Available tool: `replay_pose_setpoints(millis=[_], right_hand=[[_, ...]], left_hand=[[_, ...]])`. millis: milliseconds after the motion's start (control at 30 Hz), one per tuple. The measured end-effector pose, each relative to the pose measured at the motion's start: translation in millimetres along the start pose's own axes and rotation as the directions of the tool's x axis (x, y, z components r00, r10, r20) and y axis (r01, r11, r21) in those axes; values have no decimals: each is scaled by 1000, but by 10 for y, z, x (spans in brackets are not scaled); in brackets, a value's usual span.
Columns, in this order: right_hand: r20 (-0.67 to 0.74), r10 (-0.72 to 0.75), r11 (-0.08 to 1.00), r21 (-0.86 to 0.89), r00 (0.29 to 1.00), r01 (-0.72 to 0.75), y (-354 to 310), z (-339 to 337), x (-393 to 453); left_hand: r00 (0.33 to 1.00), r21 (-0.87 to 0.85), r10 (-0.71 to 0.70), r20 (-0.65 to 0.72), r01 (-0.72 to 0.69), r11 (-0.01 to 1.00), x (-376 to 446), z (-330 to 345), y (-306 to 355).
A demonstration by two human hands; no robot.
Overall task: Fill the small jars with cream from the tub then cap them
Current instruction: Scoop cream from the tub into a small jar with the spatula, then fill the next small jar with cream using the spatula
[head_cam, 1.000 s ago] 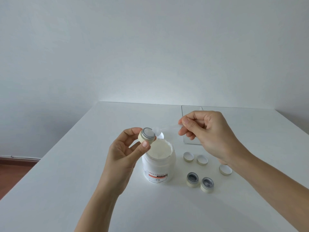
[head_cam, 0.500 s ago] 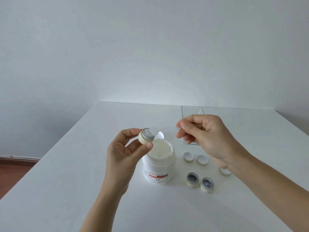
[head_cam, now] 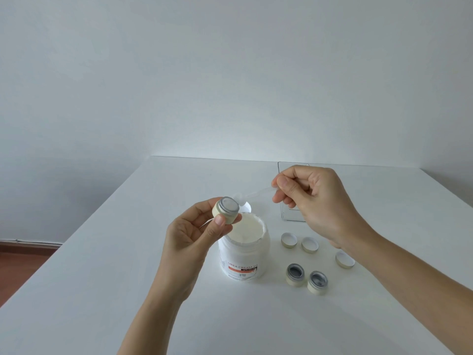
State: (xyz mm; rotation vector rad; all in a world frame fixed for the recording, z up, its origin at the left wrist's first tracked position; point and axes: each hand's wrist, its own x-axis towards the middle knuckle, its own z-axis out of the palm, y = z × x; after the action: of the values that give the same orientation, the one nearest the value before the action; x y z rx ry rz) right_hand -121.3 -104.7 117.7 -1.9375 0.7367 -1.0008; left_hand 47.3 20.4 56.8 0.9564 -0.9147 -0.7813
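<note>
The left hand [head_cam: 190,235] grips a small jar [head_cam: 226,210] tilted over the open cream tub [head_cam: 244,248], probably so drips fall back inside. The right hand [head_cam: 316,201] pinches a clear spatula [head_cam: 252,194], its tip at the jar's mouth; two unfilled jars [head_cam: 306,277] wait near right.

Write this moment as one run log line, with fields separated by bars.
step: filling first jar | left hand: holds small jar above tub | right hand: pinches clear spatula at jar mouth | table: two open jars, three caps

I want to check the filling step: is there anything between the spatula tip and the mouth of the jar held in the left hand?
Nothing visible. The spatula tip sits right at the open mouth of the held jar, above the tub.
</note>
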Motion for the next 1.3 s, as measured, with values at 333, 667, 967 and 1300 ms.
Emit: replay_pose_setpoints(millis=[333,667,967,1300], right_hand=[[60,77,993,88,995,-82,-15,24,-92],[20,257,894,375,966,-245,106,-217,-120],[-25,345,866,394,938,-307,313,-327,-259],[-71,345,873,391,936,-292,406,-494,-345]], left_hand=[[998,-53,-10,-63,7,999,4,21,-56],[983,-3,1,-185,-1,1000,-148,-76,-108],[1000,459,15,24,-24,888,-647,182,-371],[969,692,-146,202,-35,721,-649,728,-838]])
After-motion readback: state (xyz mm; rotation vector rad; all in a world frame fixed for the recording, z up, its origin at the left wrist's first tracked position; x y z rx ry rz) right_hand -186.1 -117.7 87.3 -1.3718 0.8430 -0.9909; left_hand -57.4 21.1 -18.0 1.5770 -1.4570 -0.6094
